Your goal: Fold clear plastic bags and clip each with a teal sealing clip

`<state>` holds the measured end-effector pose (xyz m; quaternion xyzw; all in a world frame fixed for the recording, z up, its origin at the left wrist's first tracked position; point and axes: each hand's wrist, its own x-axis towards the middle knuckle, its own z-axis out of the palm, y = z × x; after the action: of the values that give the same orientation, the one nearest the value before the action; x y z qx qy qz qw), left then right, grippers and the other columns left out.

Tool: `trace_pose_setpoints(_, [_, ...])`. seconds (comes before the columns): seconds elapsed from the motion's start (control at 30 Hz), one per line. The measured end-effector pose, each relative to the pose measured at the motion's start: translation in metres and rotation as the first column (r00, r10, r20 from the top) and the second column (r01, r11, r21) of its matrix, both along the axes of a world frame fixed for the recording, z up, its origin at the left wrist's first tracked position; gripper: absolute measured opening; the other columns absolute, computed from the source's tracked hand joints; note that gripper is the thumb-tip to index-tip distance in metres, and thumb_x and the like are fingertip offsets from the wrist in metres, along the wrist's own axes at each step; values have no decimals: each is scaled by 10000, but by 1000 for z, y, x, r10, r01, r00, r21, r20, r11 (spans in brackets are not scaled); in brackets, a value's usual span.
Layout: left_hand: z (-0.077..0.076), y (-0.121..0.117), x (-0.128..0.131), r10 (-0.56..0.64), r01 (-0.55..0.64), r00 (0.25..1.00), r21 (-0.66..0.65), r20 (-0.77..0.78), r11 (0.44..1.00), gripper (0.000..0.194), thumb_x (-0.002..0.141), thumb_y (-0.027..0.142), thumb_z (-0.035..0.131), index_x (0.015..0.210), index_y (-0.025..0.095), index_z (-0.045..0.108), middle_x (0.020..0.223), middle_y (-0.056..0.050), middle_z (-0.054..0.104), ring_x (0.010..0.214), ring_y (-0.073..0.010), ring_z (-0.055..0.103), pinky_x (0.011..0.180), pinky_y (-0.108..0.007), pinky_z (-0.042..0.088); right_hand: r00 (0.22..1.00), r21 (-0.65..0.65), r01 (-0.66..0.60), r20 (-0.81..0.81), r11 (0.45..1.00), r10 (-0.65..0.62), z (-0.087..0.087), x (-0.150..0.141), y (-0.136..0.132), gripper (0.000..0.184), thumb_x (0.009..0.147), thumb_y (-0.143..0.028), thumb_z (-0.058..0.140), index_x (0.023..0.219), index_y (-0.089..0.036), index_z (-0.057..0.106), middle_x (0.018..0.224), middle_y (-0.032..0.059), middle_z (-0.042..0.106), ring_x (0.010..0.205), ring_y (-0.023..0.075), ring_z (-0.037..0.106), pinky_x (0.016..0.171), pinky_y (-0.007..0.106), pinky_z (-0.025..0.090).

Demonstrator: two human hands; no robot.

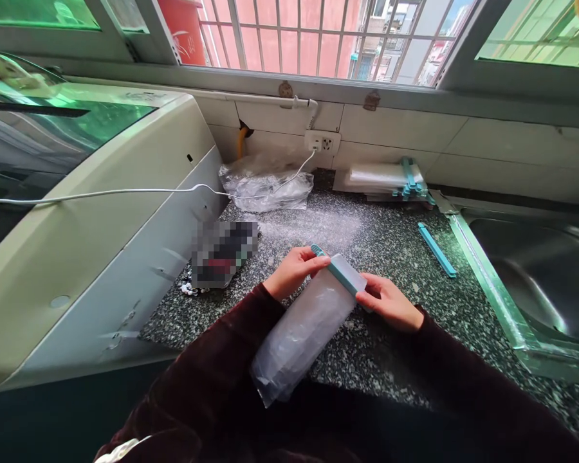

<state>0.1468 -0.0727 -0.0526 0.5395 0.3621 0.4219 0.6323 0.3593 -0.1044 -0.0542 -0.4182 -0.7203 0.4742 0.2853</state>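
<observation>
We've got a rolled clear plastic bag (299, 331) with a teal sealing clip (340, 273); left hand (292, 270) and right hand (388, 302) each grip the clip's ends, near the speckled granite table (390, 244) edge, sink (535, 283) to the right.

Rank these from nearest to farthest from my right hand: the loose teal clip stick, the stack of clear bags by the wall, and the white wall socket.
1. Loose teal clip stick, on the counter right of the right hand.
2. Stack of clear bags, against the back wall.
3. White wall socket, up on the tiles.

White brush-style characters mark the red container (186, 29) behind the window, too unclear to read
</observation>
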Motion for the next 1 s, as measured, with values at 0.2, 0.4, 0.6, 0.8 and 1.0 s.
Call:
trace_pose_setpoints(0.2, [2, 1, -1, 14, -12, 999, 45, -40, 999, 317, 680, 429, 606, 579, 140, 526, 547, 32, 449, 537, -88, 391, 540, -237, 286, 998, -49, 39, -38, 998, -41, -1, -2, -2, 349, 746, -493, 583, 739, -144, 577, 692, 20, 605, 626, 141, 549, 584, 265, 457])
trace_pose_setpoints(0.4, [3, 0, 2, 92, -81, 989, 94, -115, 992, 361, 692, 453, 594, 536, 151, 472, 514, 47, 408, 506, -77, 354, 510, -232, 261, 995, -54, 101, -7, 993, -102, -2, -2, -3, 363, 729, -509, 593, 713, -147, 596, 660, 15, 585, 609, 135, 520, 574, 258, 428])
trace_pose_setpoints(0.6, [1, 6, 0, 208, -202, 974, -66, 86, 977, 355, 654, 417, 637, 504, 159, 446, 476, 53, 404, 458, -60, 346, 475, -213, 250, 948, -129, 250, -171, 960, -270, -3, 0, -3, 470, 712, -627, 546, 699, -164, 627, 607, 7, 552, 534, 113, 460, 488, 241, 370])
trace_pose_setpoints(0.8, [1, 11, -2, 273, -233, 944, -214, 183, 949, 335, 608, 377, 669, 506, 158, 437, 466, 61, 394, 430, -47, 331, 447, -199, 230, 902, -248, 304, -234, 920, -362, -6, 2, 1, 486, 713, -641, 534, 714, -165, 633, 595, 6, 549, 493, 93, 431, 456, 228, 336])
trace_pose_setpoints(1.0, [-5, 3, 3, 154, -154, 988, 24, 12, 988, 363, 696, 408, 622, 496, 154, 457, 463, 54, 421, 459, -59, 361, 490, -217, 269, 989, -201, 113, -72, 973, -130, 1, -2, -2, 417, 664, -577, 625, 660, -165, 566, 601, -15, 524, 572, 112, 467, 541, 239, 389])
